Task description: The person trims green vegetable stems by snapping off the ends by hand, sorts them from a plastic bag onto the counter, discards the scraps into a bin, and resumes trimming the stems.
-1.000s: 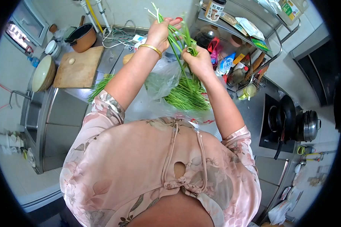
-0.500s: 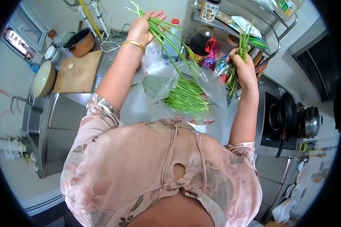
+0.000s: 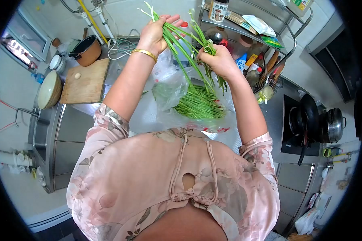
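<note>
Long green stalks with white ends [image 3: 177,43] are held by my left hand [image 3: 155,35], between thumb and palm, with some of its fingers stretched out. Close on the right, my right hand [image 3: 216,59] is wrapped round a bunch of limp green stalks [image 3: 209,49], some of which hang below the fist. Below both hands a thick pile of green stalks [image 3: 199,105] lies on an opened clear plastic bag [image 3: 169,96] on the counter.
At the left are a wooden cutting board [image 3: 84,82] with a small pale round thing on it, a bowl [image 3: 49,90], and an orange pot [image 3: 88,52]. A metal rack [image 3: 239,29] with jars stands at the back right. Pans [image 3: 307,116] sit on the stove at the right.
My right hand swung out to the right with its bunch, then came back beside my left hand. My left hand moved left, then slightly back, keeping its stalks.
</note>
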`<state>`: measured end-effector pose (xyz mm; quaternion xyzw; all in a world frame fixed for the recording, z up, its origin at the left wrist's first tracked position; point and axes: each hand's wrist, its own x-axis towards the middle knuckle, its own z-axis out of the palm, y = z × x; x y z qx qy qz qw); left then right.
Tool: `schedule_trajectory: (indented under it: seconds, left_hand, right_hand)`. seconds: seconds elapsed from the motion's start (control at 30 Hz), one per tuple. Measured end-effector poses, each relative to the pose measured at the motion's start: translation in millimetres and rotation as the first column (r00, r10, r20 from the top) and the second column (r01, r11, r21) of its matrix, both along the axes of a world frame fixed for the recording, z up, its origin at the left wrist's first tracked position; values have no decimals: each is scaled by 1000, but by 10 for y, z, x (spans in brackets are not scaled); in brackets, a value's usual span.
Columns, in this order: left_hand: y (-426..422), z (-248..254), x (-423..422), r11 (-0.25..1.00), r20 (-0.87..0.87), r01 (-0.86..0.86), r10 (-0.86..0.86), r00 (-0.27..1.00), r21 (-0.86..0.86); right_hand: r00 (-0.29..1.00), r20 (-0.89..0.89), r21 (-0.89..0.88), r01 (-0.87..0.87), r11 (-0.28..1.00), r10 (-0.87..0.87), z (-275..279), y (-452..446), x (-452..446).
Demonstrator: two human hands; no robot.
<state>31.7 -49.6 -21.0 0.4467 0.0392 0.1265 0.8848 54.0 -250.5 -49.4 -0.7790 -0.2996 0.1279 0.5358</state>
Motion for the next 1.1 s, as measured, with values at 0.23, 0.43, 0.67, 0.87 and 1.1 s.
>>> schedule_trajectory:
  seconds: [0.23,0.43,0.67,0.87,1.1]
  left_hand:
    - [81,-28,10,1000,-28,8,-9,1000,-7]
    - [113,8,4,979,-45,151,-158,986,-137]
    - [-20,58,-55,942,-30,243,-256,966,-232]
    - [-46,82,-109,966,-28,229,-233,972,-119]
    - [-59,44,-94,978,-12,193,-195,981,-80]
  right_hand:
    - [971,48,497,182,848,-236,-110,15,-40]
    - [927,-364,286,24,958,86,-202,-212,161]
    - [658,-633,438,-130,889,408,-168,-81,-16]
    - [748,-564,422,-103,901,350,-144,46,-94]
    - [838,-518,288,-15,957,169,-214,101,-84]
